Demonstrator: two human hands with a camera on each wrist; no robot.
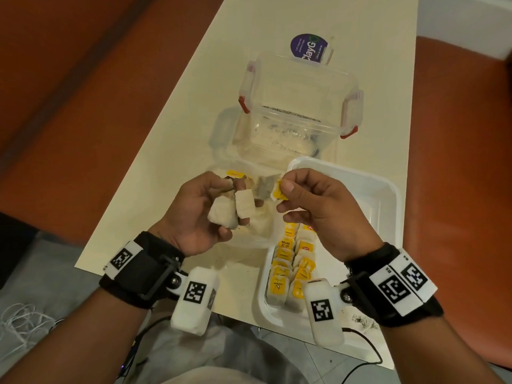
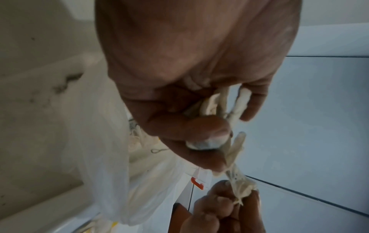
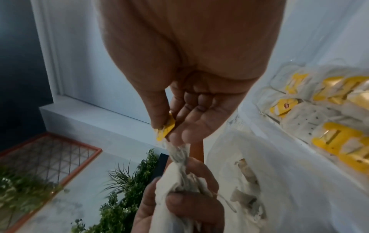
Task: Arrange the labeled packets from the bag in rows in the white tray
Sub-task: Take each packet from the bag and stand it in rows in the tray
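In the head view my left hand [image 1: 235, 200] grips a bunch of white packets [image 1: 224, 212] above the clear plastic bag [image 1: 250, 239]. My right hand [image 1: 285, 191] pinches the yellow label of one packet [image 1: 279, 193], which is still stretched to the bunch. The right wrist view shows thumb and finger on that label [image 3: 166, 130], with its twisted pouch [image 3: 178, 155] running down to the left hand's bunch [image 3: 175, 184]. In the white tray [image 1: 368, 189], two rows of yellow-labelled packets [image 1: 291, 270] fill the near end.
A clear lidded box with red clips [image 1: 299, 101] stands beyond the bag, and a purple round label [image 1: 309, 48] lies behind it. The pale table [image 1: 171, 151] is narrow, with orange seats on both sides. Cables hang at the near edge.
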